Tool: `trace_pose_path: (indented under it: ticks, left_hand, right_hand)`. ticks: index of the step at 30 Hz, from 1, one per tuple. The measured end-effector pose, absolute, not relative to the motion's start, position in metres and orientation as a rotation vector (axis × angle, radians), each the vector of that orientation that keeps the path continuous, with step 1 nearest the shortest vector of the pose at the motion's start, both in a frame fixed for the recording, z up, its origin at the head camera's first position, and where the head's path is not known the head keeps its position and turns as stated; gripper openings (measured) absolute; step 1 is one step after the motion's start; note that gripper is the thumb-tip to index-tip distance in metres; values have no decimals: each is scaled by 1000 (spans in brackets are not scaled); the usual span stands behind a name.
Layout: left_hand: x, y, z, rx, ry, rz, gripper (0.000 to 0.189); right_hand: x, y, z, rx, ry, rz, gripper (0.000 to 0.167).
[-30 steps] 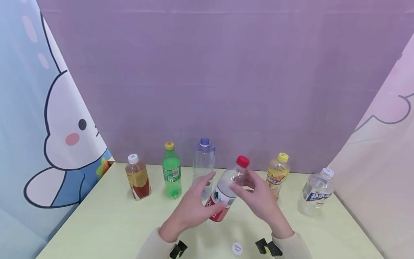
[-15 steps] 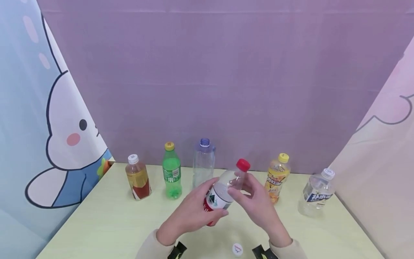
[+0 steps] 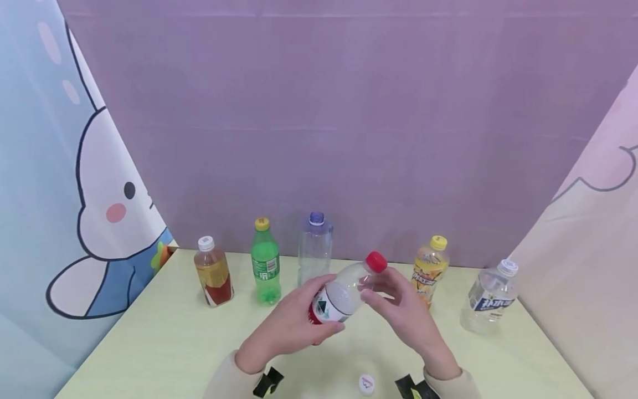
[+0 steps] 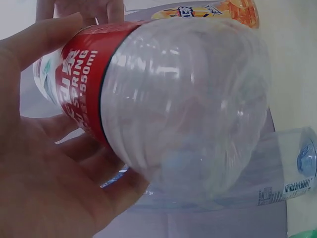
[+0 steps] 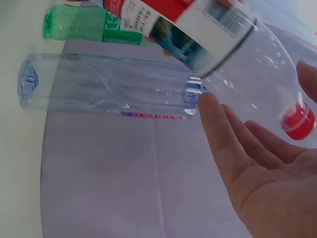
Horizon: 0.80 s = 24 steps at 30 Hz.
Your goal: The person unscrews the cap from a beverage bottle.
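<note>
Nearest on my feed, a white cap (image 3: 366, 384) lies at half past five from the tilted red-capped bottle (image 3: 345, 293); my left hand (image 3: 298, 327) grasps that bottle's label, my right hand (image 3: 401, 310) has relaxed fingers beside its shoulder, contact unclear. Beyond: clear bottle (image 3: 489, 302) at three, yellow-capped bottle (image 3: 428, 277) half past two, brown bottle (image 3: 214, 274) nine, green bottle (image 3: 266, 263) ten, blue-necked bottle (image 3: 315, 246) eleven.

Left hand (image 3: 294, 324): fingers (image 4: 121, 193) curled in a grip, left thumb (image 3: 326, 331) opposing. Right hand (image 3: 411, 313): fingers (image 5: 223, 141) extended, slightly bent, right thumb (image 5: 309, 79) spread apart. Hands not touching, roughly level. Wrists bare above beige left sleeve (image 3: 231, 379) and right sleeve (image 3: 451, 386).
</note>
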State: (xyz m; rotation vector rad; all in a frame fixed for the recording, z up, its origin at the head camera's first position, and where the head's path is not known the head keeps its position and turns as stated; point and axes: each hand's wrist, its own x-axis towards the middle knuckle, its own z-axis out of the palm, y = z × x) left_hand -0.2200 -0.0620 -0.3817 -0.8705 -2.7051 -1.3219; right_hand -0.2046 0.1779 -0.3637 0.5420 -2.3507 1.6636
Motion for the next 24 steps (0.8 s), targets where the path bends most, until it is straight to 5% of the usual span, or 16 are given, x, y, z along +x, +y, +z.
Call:
trace_pose_path:
  ticks: [14,24]
  left_hand:
    - [-221,-70,-380,-940,-2712,-973,72]
    - [-224,-70,-385,-967,-2676,-840,72]
  right_hand:
    - [-196,186,-353,331,-2225,1552,16]
    - [-197,190,-354,311,-2377,1463,17]
